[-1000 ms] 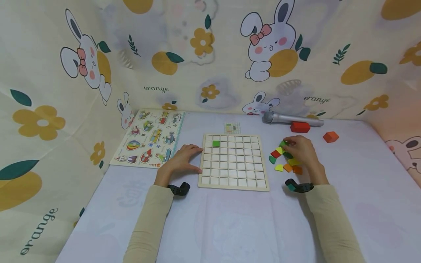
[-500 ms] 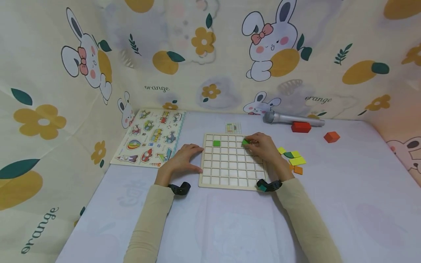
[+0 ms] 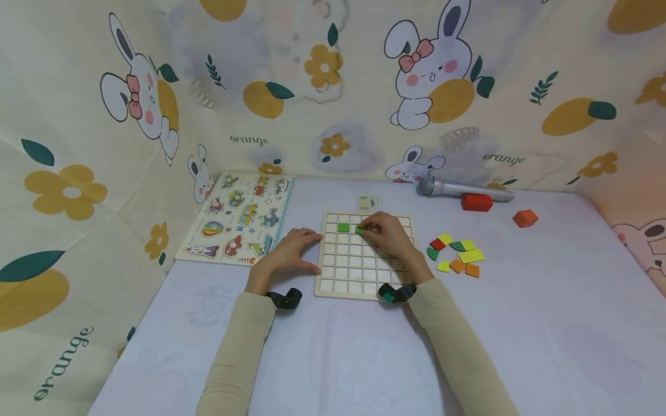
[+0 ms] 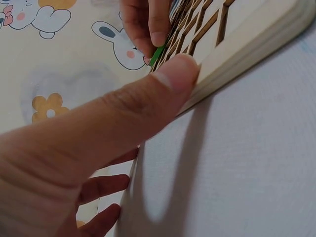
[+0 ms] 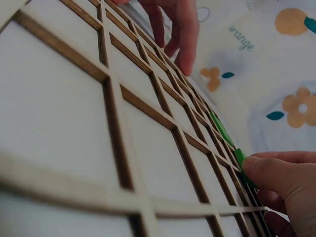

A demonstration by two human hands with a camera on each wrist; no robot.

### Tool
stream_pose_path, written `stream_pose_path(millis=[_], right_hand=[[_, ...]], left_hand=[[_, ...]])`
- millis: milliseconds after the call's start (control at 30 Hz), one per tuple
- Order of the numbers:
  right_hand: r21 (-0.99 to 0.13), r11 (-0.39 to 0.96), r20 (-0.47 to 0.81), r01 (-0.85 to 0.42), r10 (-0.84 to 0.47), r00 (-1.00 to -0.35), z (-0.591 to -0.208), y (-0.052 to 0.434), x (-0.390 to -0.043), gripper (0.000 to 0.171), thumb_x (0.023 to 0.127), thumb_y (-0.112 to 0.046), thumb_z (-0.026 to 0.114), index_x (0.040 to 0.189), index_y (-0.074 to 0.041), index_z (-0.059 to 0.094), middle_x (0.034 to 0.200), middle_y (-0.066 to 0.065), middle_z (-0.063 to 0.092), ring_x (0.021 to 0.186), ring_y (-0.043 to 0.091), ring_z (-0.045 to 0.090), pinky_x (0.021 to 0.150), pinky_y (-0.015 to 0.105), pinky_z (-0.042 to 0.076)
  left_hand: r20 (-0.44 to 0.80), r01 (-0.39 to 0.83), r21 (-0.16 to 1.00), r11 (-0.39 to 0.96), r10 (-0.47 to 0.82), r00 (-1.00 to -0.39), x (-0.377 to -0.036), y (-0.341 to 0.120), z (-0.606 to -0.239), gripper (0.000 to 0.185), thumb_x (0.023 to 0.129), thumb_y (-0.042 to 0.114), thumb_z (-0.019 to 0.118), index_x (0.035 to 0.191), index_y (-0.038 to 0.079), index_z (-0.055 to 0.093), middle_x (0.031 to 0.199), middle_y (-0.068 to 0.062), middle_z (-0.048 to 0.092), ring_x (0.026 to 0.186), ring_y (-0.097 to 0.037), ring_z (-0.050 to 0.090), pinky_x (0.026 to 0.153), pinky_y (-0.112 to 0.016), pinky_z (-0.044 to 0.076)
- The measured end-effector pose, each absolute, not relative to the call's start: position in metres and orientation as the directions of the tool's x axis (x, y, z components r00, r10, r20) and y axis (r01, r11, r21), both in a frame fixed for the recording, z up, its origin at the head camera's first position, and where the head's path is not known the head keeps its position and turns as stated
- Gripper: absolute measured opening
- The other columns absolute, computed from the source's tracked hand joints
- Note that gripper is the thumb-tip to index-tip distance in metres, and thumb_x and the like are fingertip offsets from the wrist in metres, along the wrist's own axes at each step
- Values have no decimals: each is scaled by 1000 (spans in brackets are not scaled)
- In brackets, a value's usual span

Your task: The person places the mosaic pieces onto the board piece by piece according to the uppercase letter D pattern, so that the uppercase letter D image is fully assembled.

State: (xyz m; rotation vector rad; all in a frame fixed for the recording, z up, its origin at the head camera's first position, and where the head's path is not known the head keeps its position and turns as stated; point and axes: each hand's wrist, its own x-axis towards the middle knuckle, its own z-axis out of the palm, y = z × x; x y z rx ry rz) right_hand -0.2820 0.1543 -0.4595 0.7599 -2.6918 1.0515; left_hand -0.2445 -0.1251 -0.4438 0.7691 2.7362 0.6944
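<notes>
The left hand point(image 3: 291, 249) lies as before with relaxed fingers against the left edge of the wooden grid board point(image 3: 364, 280), its thumb pressing the rim. The right hand point(image 3: 387, 234) has crossed from the loose coloured tiles point(image 3: 457, 254) at the right to the board's second row, so a second piece is likely being seated. Its fingertips pinch a green tile point(image 3: 359, 230) just right of the placed green square point(image 3: 343, 227).

L thumb point(image 4: 173, 74) presses wooden grid board point(image 4: 256, 34) edge; other hand's fingers point(image 4: 148, 22) pinch green tile point(image 4: 158, 53).
</notes>
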Motion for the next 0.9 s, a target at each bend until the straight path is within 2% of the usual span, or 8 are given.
stream_pose_path(millis=[200, 400, 633, 900], right_hand=[[-590, 605, 347, -534, -407, -845, -460, 148, -283, 10, 84, -12, 69, 93, -9, 72, 94, 6, 64, 72, 17, 52, 61, 31, 44], [-572, 628, 353, -528, -392, -850, -463, 144, -286, 7, 84, -12, 70, 90, -10, 72, 97, 6, 67, 87, 21, 57, 75, 36, 48], [-554, 635, 368, -538, -393, -843, -464, 142, -288, 8, 83, -12, 70, 89, -8, 73, 102, 9, 68, 96, 27, 56, 86, 42, 46], [-612, 604, 359, -510, -363, -860, -455, 158, -282, 15, 87, -9, 65, 101, -5, 70, 113, 14, 59, 98, 29, 55, 80, 41, 52]], left_hand=[[-85, 422, 499, 757, 527, -845, -243, -124, -441, 86, 68, 43, 80, 140, 14, 43, 143, -8, 39, 134, -26, 29, 111, -44, 26], [-88, 414, 503, 759, 521, -849, -243, -124, -442, 85, 68, 43, 81, 139, 15, 44, 143, -8, 39, 133, -26, 29, 111, -44, 26], [-87, 414, 501, 760, 520, -850, -244, -124, -442, 86, 68, 43, 81, 139, 15, 44, 143, -8, 39, 133, -26, 29, 112, -43, 25], [-69, 440, 502, 744, 542, -838, -244, -125, -442, 85, 68, 43, 80, 139, 13, 44, 142, -9, 40, 132, -28, 31, 111, -45, 26]])
